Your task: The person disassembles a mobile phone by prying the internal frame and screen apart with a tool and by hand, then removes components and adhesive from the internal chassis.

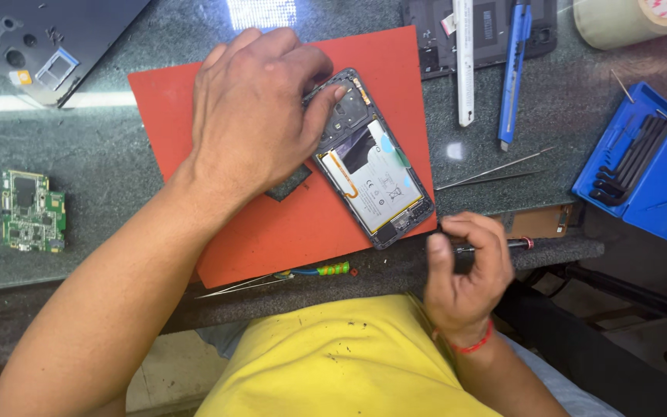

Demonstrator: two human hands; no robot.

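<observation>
An opened phone (374, 177) with its back removed lies tilted on a red mat (272, 232); its white battery and dark frame show. My left hand (252, 116) rests on the phone's upper end, thumb pressing the frame near the camera area. At the counter's front edge, just beyond the phone's lower end, my right hand (468, 266) is closed around a thin dark screwdriver (512, 244) with a red ring.
A green circuit board (32, 211) lies at left. A blue case of tool bits (646, 166) sits at right. A blue utility knife (514, 69), a white ruler-like strip (465, 62), tweezers (496, 174) and a tape roll (627, 19) lie behind.
</observation>
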